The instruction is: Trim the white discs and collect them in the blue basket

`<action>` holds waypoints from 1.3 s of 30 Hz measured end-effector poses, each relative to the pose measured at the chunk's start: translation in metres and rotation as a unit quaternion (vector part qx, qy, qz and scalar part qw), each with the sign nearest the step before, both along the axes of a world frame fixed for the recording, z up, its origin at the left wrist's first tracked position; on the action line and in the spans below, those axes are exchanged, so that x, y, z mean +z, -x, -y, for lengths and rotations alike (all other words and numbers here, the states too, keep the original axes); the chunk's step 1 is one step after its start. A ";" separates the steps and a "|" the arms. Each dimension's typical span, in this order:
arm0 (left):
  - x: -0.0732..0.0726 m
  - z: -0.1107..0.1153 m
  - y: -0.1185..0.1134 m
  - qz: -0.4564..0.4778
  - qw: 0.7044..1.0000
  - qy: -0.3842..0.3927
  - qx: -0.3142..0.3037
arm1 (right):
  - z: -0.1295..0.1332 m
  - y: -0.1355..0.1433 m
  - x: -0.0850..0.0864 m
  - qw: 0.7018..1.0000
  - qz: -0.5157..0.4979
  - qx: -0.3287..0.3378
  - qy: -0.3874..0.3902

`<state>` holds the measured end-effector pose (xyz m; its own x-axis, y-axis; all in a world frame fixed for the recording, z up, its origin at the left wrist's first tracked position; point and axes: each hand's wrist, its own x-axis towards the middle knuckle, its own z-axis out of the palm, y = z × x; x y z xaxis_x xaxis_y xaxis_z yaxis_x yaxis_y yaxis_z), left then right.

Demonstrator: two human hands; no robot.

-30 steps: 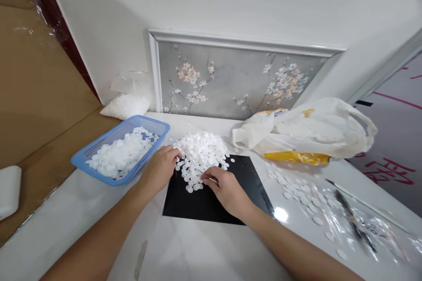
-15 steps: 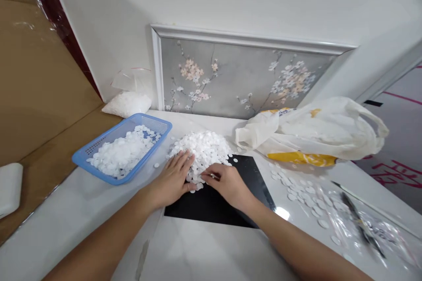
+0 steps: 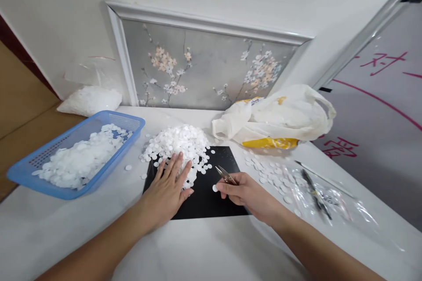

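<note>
- The left hand [image 3: 168,193] lies palm down, fingers spread wide, over the near side of a heap of white discs [image 3: 183,138]; its fingertips touch the discs, and I cannot tell whether any are gripped.
- The right hand [image 3: 242,191] is closed around a two-pointed metal tool [image 3: 225,175] — its tips stand apart and point toward the heap.
- One white disc [image 3: 215,188] shows at the right hand's thumb and finger ends, seemingly pinched there, above the black sheet [image 3: 204,204].
- The heap sits partly on that sheet's far left part and partly on the white tabletop [image 3: 204,243] behind it; a few loose discs lie near its edges.
- Left of the heap is a blue basket [image 3: 21,174] with many similar discs inside; just behind it, a clear bag [image 3: 90,100] of white contents leans by the wall.
- Right of the heap, near the wall, lies a white and yellow carrier bag [image 3: 285,118].
- In front of that bag are scattered discs [image 3: 268,173] — then clear plastic packets [image 3: 349,208], with a slender black tool [image 3: 309,181] and a thin pale rod [image 3: 326,180] among them.
</note>
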<state>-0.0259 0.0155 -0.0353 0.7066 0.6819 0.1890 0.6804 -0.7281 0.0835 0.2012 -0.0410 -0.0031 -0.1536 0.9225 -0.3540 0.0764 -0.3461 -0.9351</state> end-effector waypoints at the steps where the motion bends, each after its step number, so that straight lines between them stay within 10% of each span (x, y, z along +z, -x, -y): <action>1: 0.002 0.002 -0.002 -0.001 1.000 -0.001 -0.009 | 0.001 -0.001 0.000 1.000 0.007 0.000 -0.002; 13: 0.006 -0.003 0.005 0.018 1.000 -0.012 -0.012 | -0.004 -0.020 0.000 0.926 0.354 -0.044 -0.125; 20: 0.028 0.004 0.001 -0.057 0.985 0.069 -0.145 | -0.012 -0.046 -0.001 0.922 0.325 -0.089 -0.189; 34: 0.021 -0.001 0.003 -0.069 0.990 0.000 -0.125 | 0.000 -0.023 -0.015 0.912 0.331 0.086 -0.227; 39: 0.036 -0.001 -0.002 -0.088 0.972 0.064 -0.209 | 0.003 -0.031 -0.005 0.921 0.291 0.137 -0.218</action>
